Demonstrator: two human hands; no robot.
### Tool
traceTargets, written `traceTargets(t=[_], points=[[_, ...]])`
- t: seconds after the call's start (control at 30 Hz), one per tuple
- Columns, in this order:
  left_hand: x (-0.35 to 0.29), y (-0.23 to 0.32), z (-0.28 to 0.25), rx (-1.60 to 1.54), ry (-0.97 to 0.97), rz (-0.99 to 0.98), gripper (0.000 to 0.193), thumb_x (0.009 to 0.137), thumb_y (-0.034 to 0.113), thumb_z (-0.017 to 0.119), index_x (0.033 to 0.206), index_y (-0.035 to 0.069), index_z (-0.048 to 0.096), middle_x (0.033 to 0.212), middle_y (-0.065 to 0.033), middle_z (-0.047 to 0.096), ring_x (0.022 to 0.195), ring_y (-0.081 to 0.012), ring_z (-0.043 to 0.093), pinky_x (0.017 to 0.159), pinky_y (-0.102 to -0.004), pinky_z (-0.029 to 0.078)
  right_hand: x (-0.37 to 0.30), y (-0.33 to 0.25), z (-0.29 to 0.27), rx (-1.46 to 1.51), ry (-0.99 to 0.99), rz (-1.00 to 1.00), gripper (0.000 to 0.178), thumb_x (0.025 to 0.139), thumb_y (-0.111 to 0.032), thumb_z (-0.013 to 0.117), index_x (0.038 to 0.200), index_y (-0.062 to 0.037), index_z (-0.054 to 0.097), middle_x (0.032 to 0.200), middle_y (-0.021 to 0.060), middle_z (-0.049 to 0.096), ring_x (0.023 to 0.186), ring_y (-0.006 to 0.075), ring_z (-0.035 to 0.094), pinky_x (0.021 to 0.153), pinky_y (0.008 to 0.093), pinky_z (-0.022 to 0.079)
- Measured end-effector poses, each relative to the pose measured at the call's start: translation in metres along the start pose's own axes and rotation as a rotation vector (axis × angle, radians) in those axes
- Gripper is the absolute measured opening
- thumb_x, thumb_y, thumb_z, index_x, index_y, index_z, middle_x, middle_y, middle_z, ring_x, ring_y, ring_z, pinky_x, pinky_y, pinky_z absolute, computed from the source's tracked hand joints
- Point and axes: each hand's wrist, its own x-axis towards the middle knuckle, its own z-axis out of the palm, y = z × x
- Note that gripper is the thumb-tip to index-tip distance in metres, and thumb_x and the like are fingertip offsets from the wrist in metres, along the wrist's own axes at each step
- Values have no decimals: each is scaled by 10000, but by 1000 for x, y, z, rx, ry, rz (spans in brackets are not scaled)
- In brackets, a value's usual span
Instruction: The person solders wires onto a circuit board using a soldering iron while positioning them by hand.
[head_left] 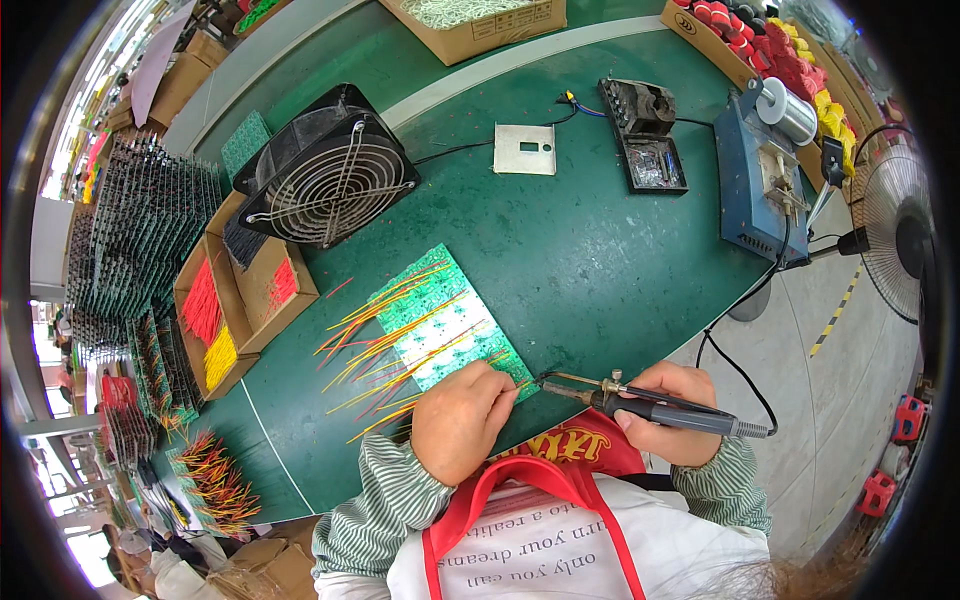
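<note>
- Head view, looking down on a green table from the person's own eyes.
- The left hand rests on the near edge of a green circuit board, fingers curled down onto it; whether they pinch anything under them cannot be told.
- The circuit board lies flat on the table just in front of the person, tilted to the left, with many thin yellow and red wires sticking out over its left side and spread on the table.
- The right hand is closed round the dark handle of a soldering iron, held almost level, its metal tip pointing left and ending just beside the left hand at the board's near corner.
- A black cable runs from the back of the iron off the table edge.
- Far right on the table stands a blue soldering station with a spool of solder wire on top.
- Behind the board sits a black square fan with a wire grille, leaning back.
- A small grey metal plate and a black iron stand lie further back.
- To the left, open cardboard boxes hold red and yellow wire pieces, and racks of green boards stand on edge.
- The person wears green striped sleeves and a red-strapped apron.
</note>
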Motion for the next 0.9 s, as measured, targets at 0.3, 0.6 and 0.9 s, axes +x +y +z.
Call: traceTargets(t=[0.3, 0.6, 0.9], points=[[1, -2, -3, -11, 5, 28, 77, 788, 102, 667, 823, 39, 639, 781, -90, 592, 631, -256, 586, 569, -355, 465, 3, -1, 0, 6, -31, -16, 202, 708, -91, 737, 810, -25, 576, 646, 51, 636, 505, 110, 592, 472, 235, 446], [1, -3, -3, -35, -8, 18, 75, 789, 98, 663, 831, 40, 642, 780, -96, 592, 659, -269, 591, 589, -357, 472, 4, -1, -3, 14, 26, -23, 206, 720, -109, 738, 820, -25, 578, 631, 45, 627, 500, 103, 583, 474, 230, 440], [-23, -13, -40, 164, -42, 58, 78, 761, 100, 670, 824, 59, 648, 823, -86, 623, 752, -282, 618, 640, -377, 492, 28, -8, 10, 52, 69, 26, 199, 714, -92, 738, 830, -20, 593, 650, 49, 627, 542, 99, 594, 510, 227, 448]])
